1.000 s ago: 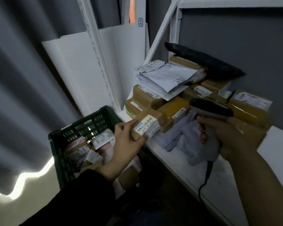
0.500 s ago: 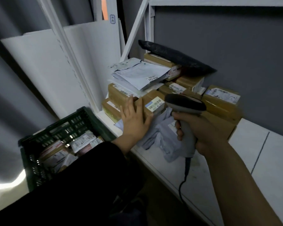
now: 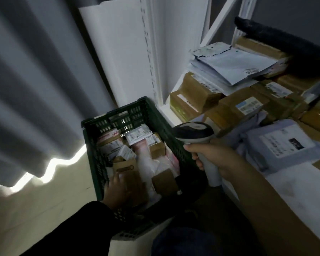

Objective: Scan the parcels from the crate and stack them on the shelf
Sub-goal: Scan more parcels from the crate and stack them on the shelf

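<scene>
At lower centre the left hand [image 3: 118,189] reached into the green lattice crate [image 3: 155,115], its grip resting on a brown cardboard parcel [image 3: 126,169] among labelled boxes and soft pink mailers; whether the fingers had closed I cannot tell. The right hand [image 3: 214,156] gripped the grey scanner [image 3: 194,131]. Farther right, taped boxes and crumpled envelopes [image 3: 231,65] sat stacked on the white shelf [image 3: 294,189].

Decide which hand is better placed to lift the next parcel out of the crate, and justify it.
The left hand: it is down inside the green crate, on a brown parcel. The right hand is occupied holding the scanner.
</scene>
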